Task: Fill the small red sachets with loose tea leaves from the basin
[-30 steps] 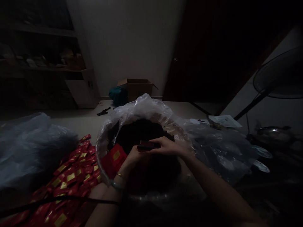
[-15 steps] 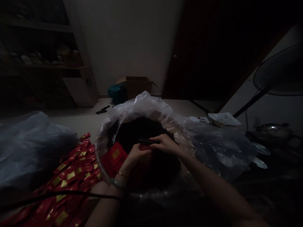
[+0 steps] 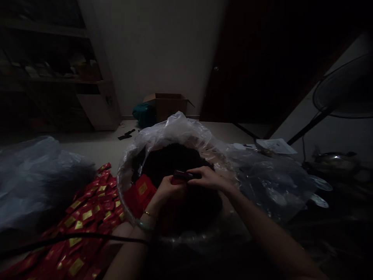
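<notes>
My left hand (image 3: 163, 191) pinches a small red packet (image 3: 176, 181) over a round, plastic-lined basket (image 3: 121, 194). In my right hand (image 3: 207, 178) is a short dark bar-shaped object (image 3: 186, 175), lying across the packet's top edge; its exact kind is too dim to make out. Below both hands, a heap of dark, crinkly loose material (image 3: 171, 157) fills the basket. Red packets with a gold label (image 3: 142, 189) lie inside at the left, beside my left wrist. The lower part of the held packet is lost in shadow.
Many red packets (image 3: 87, 216) are piled on the left, near a big clear plastic bag (image 3: 37, 175). An open cardboard box (image 3: 170, 107) and a teal bag (image 3: 144, 114) stand by the wall. To the right are plastic sheeting (image 3: 271, 182) and a standing fan (image 3: 346, 89).
My right hand has shifted slightly right and tilted, and the dark bar has turned with it, showing more of its upper face. My left hand still pinches the packet, nearly unmoved.
</notes>
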`<action>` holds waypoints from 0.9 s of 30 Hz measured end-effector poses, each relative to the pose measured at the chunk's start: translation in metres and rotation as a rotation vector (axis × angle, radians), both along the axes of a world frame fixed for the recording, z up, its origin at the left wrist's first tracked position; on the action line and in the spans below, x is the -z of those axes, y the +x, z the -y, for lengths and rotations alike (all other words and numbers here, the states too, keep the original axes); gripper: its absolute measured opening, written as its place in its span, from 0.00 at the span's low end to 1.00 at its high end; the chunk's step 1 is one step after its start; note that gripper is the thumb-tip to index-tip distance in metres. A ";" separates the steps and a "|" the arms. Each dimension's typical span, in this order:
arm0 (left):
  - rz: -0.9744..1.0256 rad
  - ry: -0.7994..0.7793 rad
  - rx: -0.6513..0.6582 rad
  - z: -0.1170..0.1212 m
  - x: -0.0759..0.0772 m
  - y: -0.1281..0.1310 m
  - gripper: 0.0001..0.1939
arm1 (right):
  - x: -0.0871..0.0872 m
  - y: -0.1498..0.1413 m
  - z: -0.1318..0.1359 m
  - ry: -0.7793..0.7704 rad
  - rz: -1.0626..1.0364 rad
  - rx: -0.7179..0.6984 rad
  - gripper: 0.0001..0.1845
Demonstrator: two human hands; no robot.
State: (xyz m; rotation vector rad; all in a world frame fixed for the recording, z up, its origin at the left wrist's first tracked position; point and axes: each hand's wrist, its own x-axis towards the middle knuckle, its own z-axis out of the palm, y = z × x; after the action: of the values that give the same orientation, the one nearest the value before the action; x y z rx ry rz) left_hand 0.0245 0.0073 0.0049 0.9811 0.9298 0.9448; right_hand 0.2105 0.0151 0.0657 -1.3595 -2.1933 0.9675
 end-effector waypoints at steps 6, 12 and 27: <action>-0.045 0.046 -0.020 -0.004 0.004 -0.001 0.18 | -0.003 -0.009 0.000 0.034 0.026 -0.017 0.19; -0.035 0.038 0.005 -0.005 0.007 -0.001 0.17 | -0.003 -0.008 -0.001 0.016 0.000 -0.023 0.20; -0.049 0.055 0.027 -0.005 0.003 -0.004 0.20 | 0.005 -0.007 -0.003 0.093 0.077 0.028 0.20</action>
State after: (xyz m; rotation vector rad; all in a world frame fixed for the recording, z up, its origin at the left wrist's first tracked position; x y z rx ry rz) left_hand 0.0204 0.0123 0.0016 1.0657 0.9337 0.9311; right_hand 0.2039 0.0179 0.0609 -1.4020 -2.2400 0.8058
